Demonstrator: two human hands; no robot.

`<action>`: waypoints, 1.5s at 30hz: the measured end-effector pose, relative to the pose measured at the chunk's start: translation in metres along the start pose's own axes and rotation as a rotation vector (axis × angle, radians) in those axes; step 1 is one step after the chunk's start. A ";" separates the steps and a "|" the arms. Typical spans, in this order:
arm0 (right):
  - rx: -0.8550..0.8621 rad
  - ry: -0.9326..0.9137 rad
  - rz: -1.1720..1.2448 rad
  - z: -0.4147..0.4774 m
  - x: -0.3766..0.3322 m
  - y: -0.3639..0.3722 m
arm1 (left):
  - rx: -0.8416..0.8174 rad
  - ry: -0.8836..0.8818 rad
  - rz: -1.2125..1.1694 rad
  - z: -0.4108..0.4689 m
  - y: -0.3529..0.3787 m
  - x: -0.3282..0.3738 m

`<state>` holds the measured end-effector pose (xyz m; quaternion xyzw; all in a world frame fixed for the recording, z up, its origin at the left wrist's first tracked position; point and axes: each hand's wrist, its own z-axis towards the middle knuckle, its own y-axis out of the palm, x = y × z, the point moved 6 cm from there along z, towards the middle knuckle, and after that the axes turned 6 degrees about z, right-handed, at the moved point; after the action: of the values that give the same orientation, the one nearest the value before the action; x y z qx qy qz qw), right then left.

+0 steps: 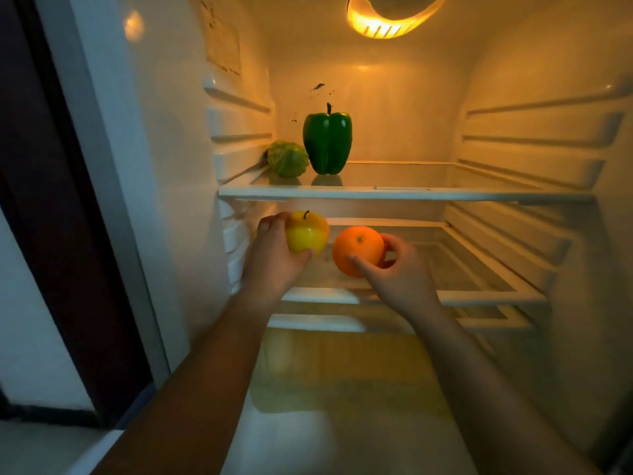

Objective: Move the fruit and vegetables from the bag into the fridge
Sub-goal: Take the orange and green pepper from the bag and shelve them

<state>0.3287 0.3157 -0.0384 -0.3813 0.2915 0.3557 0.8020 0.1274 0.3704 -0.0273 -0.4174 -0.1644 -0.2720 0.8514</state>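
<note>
Both arms in deep inside the fridge (394,108), smooth moulded walls lit amber. Glass upper shelf (404,193) stocked: glossy, lobed green pepper (327,138) upright, knobbly green fruit (287,159) just beside it. Hovered above the slick lower shelf (479,296). Risked a roll-off there, probably: two round fruits on smooth glass. Gripped the dimpled orange (358,250) in the curled right hand (400,272); cupped the waxy yellow apple (307,233) in the left hand (274,255).

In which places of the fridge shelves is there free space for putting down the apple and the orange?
Upper shelf: bare from the green pepper to the right wall; its left corner is crowded by the pepper and a bumpy green fruit. Lower shelf: bare to the right of the orange.
</note>
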 end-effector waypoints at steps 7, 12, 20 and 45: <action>-0.030 0.019 -0.066 0.014 0.003 -0.002 | -0.041 -0.039 -0.008 0.002 0.006 -0.008; -0.033 0.056 -0.036 0.019 0.010 0.002 | -0.048 -0.044 -0.025 0.000 0.009 -0.011; -0.036 -0.005 -0.077 0.024 0.007 0.008 | -0.051 -0.051 -0.021 0.004 0.012 -0.012; -0.054 0.086 -0.164 0.025 -0.002 0.005 | -0.008 -0.001 -0.065 -0.008 -0.001 -0.003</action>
<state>0.3284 0.3379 -0.0256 -0.4404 0.2837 0.2799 0.8045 0.1252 0.3649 -0.0328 -0.4153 -0.1772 -0.3001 0.8403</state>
